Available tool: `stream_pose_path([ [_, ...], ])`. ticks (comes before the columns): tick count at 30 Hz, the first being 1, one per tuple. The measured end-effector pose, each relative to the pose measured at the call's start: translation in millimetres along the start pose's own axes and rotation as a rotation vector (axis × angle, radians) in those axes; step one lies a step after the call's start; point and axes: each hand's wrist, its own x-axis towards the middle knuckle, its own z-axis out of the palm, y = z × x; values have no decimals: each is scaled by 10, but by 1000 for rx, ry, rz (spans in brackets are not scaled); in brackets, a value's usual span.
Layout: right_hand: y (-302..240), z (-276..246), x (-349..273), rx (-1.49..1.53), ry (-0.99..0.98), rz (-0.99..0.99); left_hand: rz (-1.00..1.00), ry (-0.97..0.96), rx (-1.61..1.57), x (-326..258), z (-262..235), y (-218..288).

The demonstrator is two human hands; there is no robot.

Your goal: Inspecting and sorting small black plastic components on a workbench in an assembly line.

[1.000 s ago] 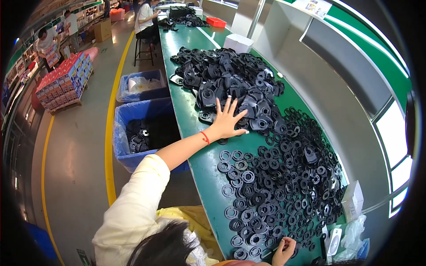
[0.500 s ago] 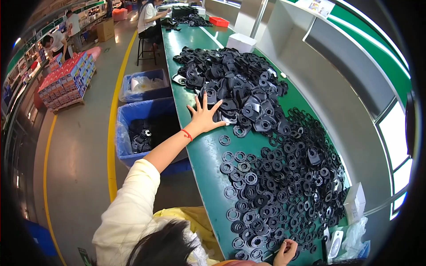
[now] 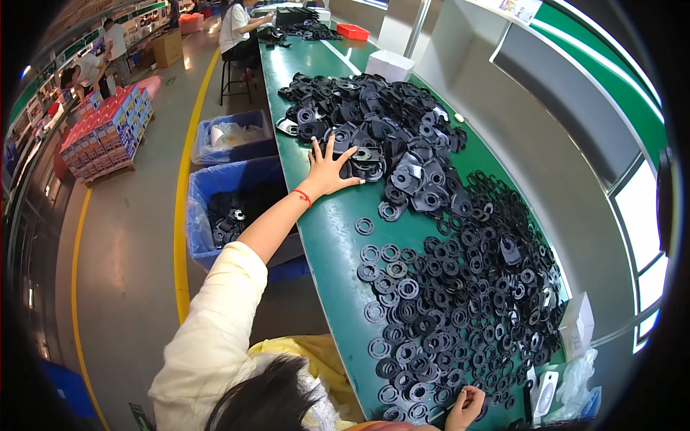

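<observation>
With fingers spread, my left hand [image 3: 330, 174] lies against the near-left edge of a heap of black moulded plastic parts [image 3: 388, 122], each with a round opening. Its fingertips touch the parts there, and none is gripped. At the bottom of the view, my right hand [image 3: 466, 411] rests by the near end of a wide spread of black plastic rings [image 3: 445, 316]. Its fingers are curled together, and a thin strip shows beside them. What they hold, if anything, is hidden. One ring [image 3: 364, 226] lies apart between the heap and the spread.
Left of the green table [image 3: 327, 287] stand two blue bins [image 3: 237, 169] with plastic liners, the nearer one holding black parts. At the right edge are a white box [image 3: 577, 327], a small white fan [image 3: 546, 391] and a clear bag [image 3: 575, 384]. Another person [image 3: 237, 32] sits farther along.
My left hand has shifted slightly left, and the parts at its fingers have moved up into the heap, baring some tabletop by the thumb. My right hand has barely moved.
</observation>
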Motion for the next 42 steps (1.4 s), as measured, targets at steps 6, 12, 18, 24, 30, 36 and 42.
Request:
stream_pose_path([
  [6,133,16,-11,-4,2,-32,16,20,1,109,43,-62],
  [12,70,28,4,-58,-3,23,-19,39,-2,203,59,-132],
  [18,-45,-3,-4,-81,-12,37,-33,91,-53,220,35,-65],
  [24,13,108,10,-7,59,63,24,194,0,162,1,-100],
  [30,-62,117,31,4,91,41,337,258,-114,89,-31,-68],
  [36,-69,84,-9,1,103,65,398,131,-179,-115,-106,109],
  [42,-105,84,-13,-19,85,52,495,-165,-201,-140,-220,102],
])
